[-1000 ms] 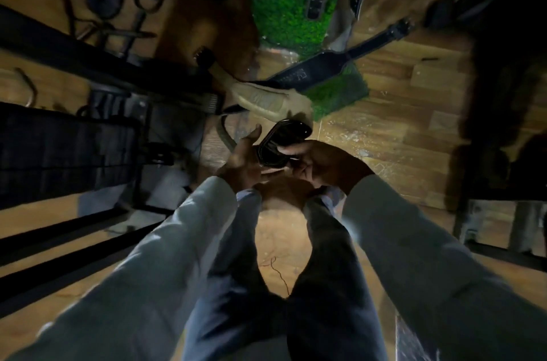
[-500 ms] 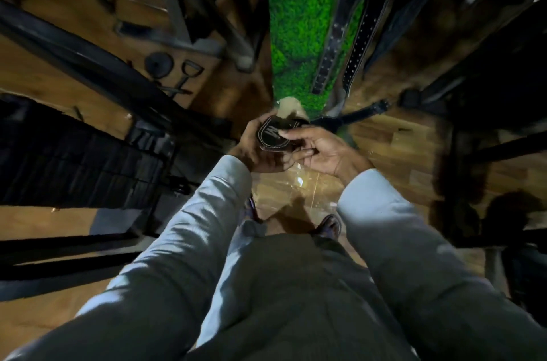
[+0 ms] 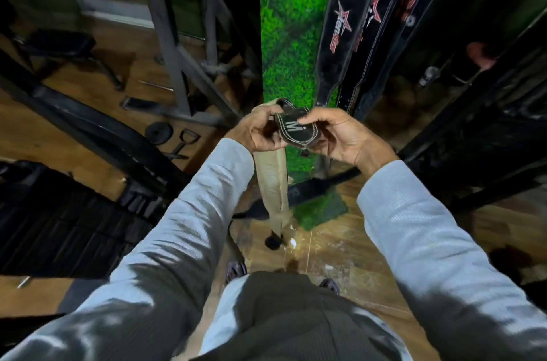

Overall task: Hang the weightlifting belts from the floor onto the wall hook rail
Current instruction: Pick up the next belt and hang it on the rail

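I hold a weightlifting belt at chest height in both hands; its black stitched end shows a white letter, and its tan inner side hangs down toward the floor. My left hand grips the belt's left edge. My right hand curls round its black end from the right. Another black belt lies on the wooden floor below. Several black belts with red star logos hang against the green grass wall just ahead. The hook rail is out of view.
Grey machine frame bars rise at the left. A black bench, a small weight plate and a cable handle lie on the floor left. Dark equipment stands at the right. My feet are on the wooden floor.
I have risen from a crouch to standing, lifting the belt off the floor. Its tan length now hangs free, and the hanging belts on the wall are closer.
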A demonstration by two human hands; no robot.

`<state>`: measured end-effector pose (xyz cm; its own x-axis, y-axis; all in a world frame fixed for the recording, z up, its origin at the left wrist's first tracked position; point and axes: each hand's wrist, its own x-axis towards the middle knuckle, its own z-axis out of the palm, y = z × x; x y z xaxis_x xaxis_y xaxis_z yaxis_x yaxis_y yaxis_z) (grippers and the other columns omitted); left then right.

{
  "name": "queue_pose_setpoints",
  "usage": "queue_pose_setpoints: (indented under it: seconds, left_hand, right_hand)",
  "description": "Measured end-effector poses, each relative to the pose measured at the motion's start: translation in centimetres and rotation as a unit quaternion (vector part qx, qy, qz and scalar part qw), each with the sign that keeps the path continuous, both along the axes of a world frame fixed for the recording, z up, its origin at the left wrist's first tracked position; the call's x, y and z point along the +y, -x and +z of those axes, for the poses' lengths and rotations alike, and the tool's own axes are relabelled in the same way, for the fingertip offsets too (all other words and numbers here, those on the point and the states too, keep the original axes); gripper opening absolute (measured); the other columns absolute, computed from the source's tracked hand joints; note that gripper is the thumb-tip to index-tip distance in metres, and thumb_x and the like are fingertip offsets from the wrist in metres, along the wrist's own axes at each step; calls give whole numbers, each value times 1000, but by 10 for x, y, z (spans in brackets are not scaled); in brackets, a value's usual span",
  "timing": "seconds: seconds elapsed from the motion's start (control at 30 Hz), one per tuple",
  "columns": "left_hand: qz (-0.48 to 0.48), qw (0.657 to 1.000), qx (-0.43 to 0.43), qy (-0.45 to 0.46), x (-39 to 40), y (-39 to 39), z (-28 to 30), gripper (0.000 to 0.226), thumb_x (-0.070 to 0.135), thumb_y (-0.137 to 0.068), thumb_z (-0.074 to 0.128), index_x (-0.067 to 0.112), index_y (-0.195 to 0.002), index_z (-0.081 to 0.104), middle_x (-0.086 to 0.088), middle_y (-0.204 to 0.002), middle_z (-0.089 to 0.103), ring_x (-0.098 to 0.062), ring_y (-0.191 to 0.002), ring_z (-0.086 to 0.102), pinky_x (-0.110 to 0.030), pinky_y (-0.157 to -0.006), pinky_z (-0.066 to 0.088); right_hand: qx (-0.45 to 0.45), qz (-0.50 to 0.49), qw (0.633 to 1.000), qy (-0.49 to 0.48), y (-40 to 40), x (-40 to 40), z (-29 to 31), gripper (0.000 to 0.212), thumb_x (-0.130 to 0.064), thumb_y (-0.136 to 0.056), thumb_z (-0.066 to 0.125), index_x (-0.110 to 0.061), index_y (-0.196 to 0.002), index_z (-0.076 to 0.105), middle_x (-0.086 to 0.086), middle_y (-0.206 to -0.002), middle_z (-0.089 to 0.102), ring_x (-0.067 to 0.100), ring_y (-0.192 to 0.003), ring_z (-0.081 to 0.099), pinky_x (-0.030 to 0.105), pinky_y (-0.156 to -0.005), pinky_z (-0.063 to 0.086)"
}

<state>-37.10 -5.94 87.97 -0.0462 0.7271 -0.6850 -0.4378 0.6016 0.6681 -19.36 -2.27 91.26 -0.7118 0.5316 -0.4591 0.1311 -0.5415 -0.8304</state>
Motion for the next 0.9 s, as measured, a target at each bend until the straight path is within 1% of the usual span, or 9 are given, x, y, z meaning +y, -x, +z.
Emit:
queue_pose_setpoints:
  seconds: [0.13, 0.2, 0.27, 0.4, 0.53, 0.6, 0.67, 0.77, 0.9]
  left_hand:
    - [-29, 998, 40, -25, 17, 14, 20, 13, 15, -91, 53, 4, -92, 59, -15, -81, 63, -27, -59, 67, -35, -58, 61]
    - [-75, 995, 61, -14, 18, 17, 34, 12, 12, -75, 62, 3, -83, 63, -15, -80, 64, -29, -62, 66, -35, -63, 61]
    - [-120, 988, 94, -17, 19, 22, 42, 10, 10, -72, 60, 3, -77, 65, -14, -73, 67, -28, -60, 65, -32, -63, 59]
    - [-151, 984, 94, -29, 21, 22, 55, 18, 7, -90, 50, 3, -78, 62, -10, -59, 67, -21, -48, 63, -23, -50, 56]
    - [-150, 985, 70, -52, 22, 20, 48, 15, 5, -79, 59, 4, -91, 68, -14, -73, 69, -22, -56, 65, -26, -57, 56]
    - [-178, 982, 46, -31, 20, 19, 46, 24, 7, -67, 66, 0, -89, 75, -16, -87, 75, -26, -79, 69, -31, -71, 57]
    - [-202, 979, 2, -28, 17, 18, 45, 25, 5, -73, 59, -3, -88, 78, -18, -92, 78, -26, -94, 70, -34, -80, 56]
    - [-230, 973, -17, -17, 11, 15, 43, 29, 5, -94, 42, -5, -97, 69, -17, -85, 79, -23, -67, 75, -25, -59, 60]
    - [-239, 971, -9, -15, -1, 19, 41, 27, 8, -94, 43, -2, -111, 63, -16, -90, 80, -21, -67, 74, -24, -61, 58]
  right_hand:
    - [0, 77, 995, -57, -2, 7, 5, 25, -14, -72, 86, -13, -95, 80, 10, -100, 78, 22, -89, 74, 36, -84, 55]
    - [7, 100, 993, -69, -1, 8, 10, 36, -15, -74, 86, -6, -107, 75, 10, -101, 79, 20, -91, 76, 34, -86, 58]
    - [-11, 121, 990, -78, -2, 10, 19, 57, -27, -69, 93, -4, -115, 70, 12, -105, 78, 22, -93, 75, 33, -86, 58]
    - [-109, 131, 981, -89, -9, 20, 42, 48, -55, -81, 70, -12, -102, 76, 9, -102, 80, 19, -93, 77, 31, -81, 59]
    - [-269, 55, 958, -86, -2, 33, 53, 67, -74, -81, 64, -10, -96, 76, 5, -83, 80, 12, -69, 76, 26, -62, 60]
    - [-364, -22, 908, -207, 7, 39, 54, 50, -59, -82, 78, -12, -97, 77, 2, -75, 78, 12, -61, 72, 24, -56, 58]
    - [-398, -46, 822, -405, 17, 52, 53, 36, -36, -78, 87, -21, -108, 73, 2, -100, 77, 18, -89, 74, 34, -80, 61]
    - [-334, 164, 725, -580, 43, 59, 55, 65, -4, -81, 78, -36, -135, 61, 4, -147, 57, 27, -137, 51, 49, -115, 42]
    - [-342, 315, 606, -646, 68, 61, 46, 60, 4, -80, 72, -36, -124, 70, -1, -139, 63, 26, -126, 60, 42, -96, 54]
